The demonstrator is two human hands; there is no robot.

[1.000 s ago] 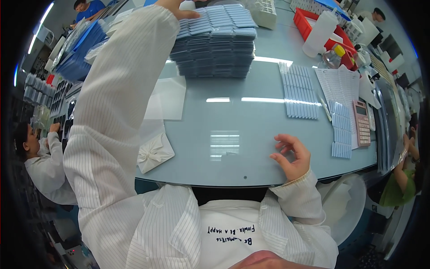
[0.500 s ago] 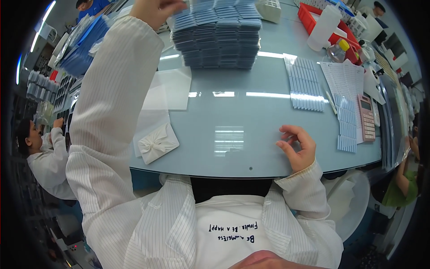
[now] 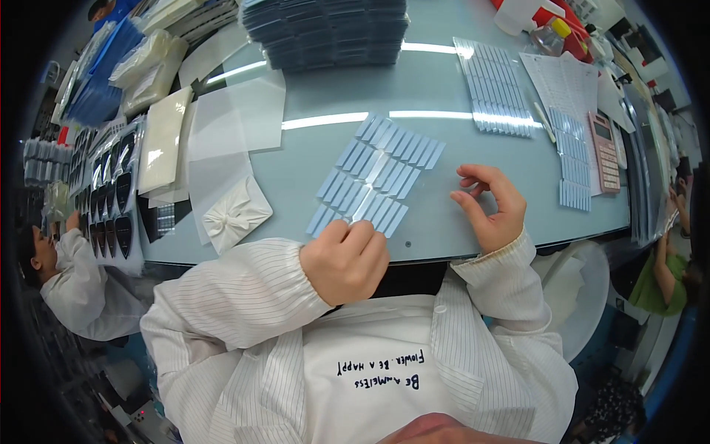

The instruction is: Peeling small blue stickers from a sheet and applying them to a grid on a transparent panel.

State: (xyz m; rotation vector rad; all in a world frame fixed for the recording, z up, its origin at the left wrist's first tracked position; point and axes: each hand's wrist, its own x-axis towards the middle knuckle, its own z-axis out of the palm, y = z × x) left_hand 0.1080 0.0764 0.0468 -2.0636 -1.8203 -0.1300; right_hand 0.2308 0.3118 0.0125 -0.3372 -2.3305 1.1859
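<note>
In front of me a clear sheet with rows of small pale-blue strips (image 3: 396, 152) lies slanted over the table. My left hand (image 3: 346, 260) is closed on its near edge, close to the table's front. To the right of that sheet my right hand (image 3: 497, 207) rests near the front edge, fingers curved and thumb apart, with nothing between them. Beyond the sheet rises a tall stack of similar blue sheets (image 3: 329, 37). Another such sheet (image 3: 494, 89) lies flat at the far right.
A white cloth pouch with a bow (image 3: 238, 214) sits at left, beside translucent paper (image 3: 248, 111) and a cream packet (image 3: 164, 140). At right lie a pink calculator (image 3: 605, 155), a pen (image 3: 546, 122), printed papers (image 3: 558, 85) and a yellow-capped bottle (image 3: 551, 37). A co-worker (image 3: 74, 274) sits at left.
My left hand has come back from the tall stack to the table's near edge, bringing a blue-strip sheet. My right hand stays at the right, fingers still apart. The view has shifted slightly.
</note>
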